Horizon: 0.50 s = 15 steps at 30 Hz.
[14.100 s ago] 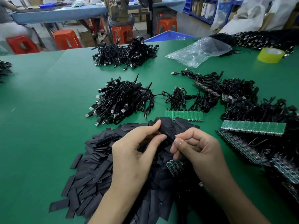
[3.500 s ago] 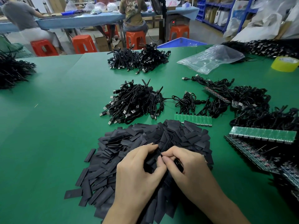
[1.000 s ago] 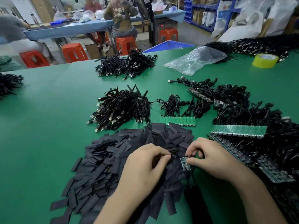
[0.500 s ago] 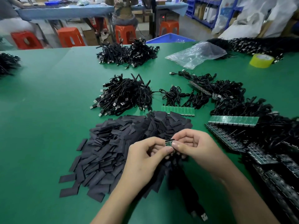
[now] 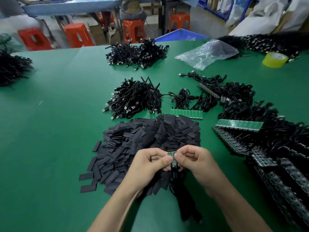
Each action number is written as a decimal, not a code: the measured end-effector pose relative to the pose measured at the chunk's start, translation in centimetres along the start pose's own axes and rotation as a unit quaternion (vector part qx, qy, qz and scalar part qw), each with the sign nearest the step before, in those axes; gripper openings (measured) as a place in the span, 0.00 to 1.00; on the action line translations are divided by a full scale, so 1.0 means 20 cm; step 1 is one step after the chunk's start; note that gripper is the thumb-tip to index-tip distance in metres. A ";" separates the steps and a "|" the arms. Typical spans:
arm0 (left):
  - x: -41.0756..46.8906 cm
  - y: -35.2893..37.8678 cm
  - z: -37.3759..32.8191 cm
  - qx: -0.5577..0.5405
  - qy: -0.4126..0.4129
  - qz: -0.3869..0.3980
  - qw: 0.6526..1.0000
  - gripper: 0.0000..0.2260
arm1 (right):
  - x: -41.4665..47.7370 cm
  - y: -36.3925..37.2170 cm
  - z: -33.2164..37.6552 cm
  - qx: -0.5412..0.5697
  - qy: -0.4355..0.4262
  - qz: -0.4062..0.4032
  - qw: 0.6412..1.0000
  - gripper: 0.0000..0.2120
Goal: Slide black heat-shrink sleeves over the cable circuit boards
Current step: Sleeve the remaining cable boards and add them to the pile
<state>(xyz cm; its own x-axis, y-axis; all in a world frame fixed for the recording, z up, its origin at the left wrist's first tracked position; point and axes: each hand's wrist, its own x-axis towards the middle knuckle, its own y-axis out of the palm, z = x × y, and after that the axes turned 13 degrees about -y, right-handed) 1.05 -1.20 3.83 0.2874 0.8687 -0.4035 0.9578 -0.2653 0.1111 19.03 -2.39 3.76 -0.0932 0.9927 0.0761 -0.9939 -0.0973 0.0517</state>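
A heap of flat black heat-shrink sleeves [image 5: 142, 144] lies on the green table [image 5: 55, 131] in front of me. Above its near edge my left hand [image 5: 148, 166] and my right hand [image 5: 195, 163] meet, both pinching a small strip of green circuit boards [image 5: 173, 155] between thumbs and forefingers. Black cables [image 5: 182, 195] hang from the boards down toward me. Whether a sleeve is in either hand is hidden by the fingers.
Bundles of black USB cables [image 5: 133, 99] sit beyond the sleeves. Strips of green boards with cables [image 5: 239, 125] crowd the right side. A clear plastic bag [image 5: 207, 53], a yellow tape roll [image 5: 274, 60] and more cable piles [image 5: 137, 53] lie farther back. Orange stools [image 5: 78, 36] stand past the table.
Half a second ago both hands held the boards the same way; they have lifted them slightly and drawn closer. One second ago my right hand was picking the boards off the table beside the heap.
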 end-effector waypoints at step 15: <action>-0.02 -0.02 0.01 -0.058 -0.096 0.048 0.993 0.14 | -0.04 0.00 0.03 0.142 0.130 -0.012 0.981 0.05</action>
<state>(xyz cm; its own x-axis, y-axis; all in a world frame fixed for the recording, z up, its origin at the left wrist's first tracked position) 0.56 -1.49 3.80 0.3806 0.7435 -0.5500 0.9241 -0.2832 0.2567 19.14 -3.13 4.24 -0.1183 0.9758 -0.1838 -0.9432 -0.0526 0.3280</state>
